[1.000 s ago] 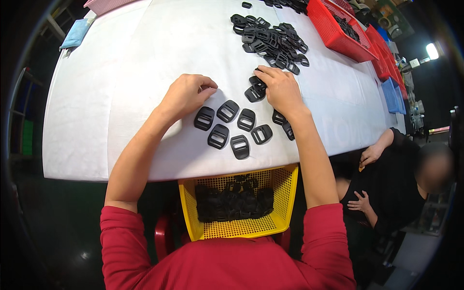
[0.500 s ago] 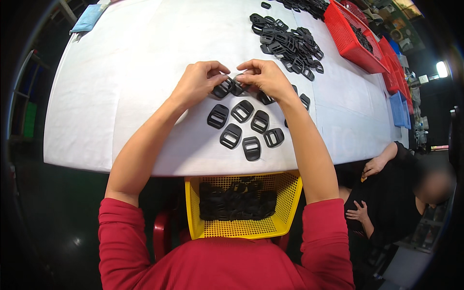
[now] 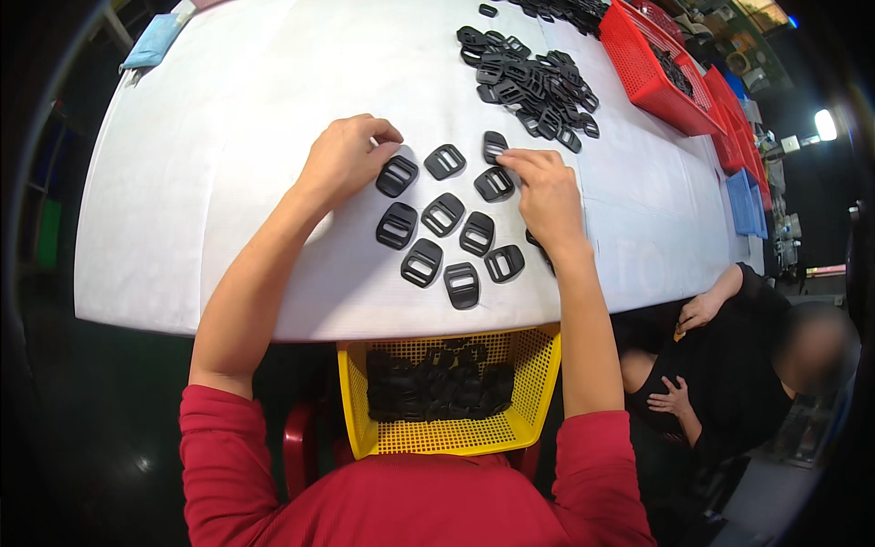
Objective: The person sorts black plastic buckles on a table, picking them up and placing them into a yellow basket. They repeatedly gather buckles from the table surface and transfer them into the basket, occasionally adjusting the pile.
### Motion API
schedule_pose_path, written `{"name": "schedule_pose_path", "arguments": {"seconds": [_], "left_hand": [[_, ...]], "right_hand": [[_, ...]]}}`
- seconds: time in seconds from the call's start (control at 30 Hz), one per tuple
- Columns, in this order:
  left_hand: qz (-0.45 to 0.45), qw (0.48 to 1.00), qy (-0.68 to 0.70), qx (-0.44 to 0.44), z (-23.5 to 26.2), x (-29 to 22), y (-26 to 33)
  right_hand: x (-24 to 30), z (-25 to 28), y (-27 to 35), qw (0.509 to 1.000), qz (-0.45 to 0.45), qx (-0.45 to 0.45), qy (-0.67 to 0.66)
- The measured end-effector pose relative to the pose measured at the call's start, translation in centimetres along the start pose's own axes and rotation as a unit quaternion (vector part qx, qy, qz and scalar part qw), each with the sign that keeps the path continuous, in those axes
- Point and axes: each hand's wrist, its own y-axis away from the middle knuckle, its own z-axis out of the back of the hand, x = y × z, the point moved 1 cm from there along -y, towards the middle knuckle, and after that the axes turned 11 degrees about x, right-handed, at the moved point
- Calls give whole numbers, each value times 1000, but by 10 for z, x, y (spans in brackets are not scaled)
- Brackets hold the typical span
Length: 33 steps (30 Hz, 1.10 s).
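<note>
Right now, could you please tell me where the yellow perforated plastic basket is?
The yellow perforated plastic basket sits low-centre in the head view, under the white table edge, between the person's forearms.

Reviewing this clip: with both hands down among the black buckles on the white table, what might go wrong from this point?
1. The lowest buckle lies near the white table's front edge; a nudge from a forearm might knock it off, possibly missing the yellow basket below.
2. The right hand covers part of the laid-out group, so a buckle under it may get dragged out of place.
3. The left hand touches a buckle only at the fingertips; it might slip.
</note>
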Motion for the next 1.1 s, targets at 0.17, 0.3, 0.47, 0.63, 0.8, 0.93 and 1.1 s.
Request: {"name": "schedule_pose_path", "arguments": {"seconds": [0.17,0.3,0.47,0.63,0.8,0.93,1.1], "left_hand": [[10,1000,-16,-7,0,-3,1],[-3,1000,-9,-16,-2,3,-1],[-5,1000,-24,-15,-4,0,-3],[-7,999,-25,-21,-4,2,-3],[-22,999,-31,-24,-3,-3,0],[-52,998,-10,-28,-13,-6,-2],[-202,977,-54,42,-38,-15,-3]], "right_hand": [[2,1,-3,999,-4,41,9],[-12,14,5,998,-30,-14,-45],[-34,19,2,994,-41,-33,-100],[-4,-17,-19,997,-3,80,11],[23,-19,-1,995,-5,105,-2],[31,-21,21,997,20,72,9],[42,-48,31,997,-4,-5,-80]]}}
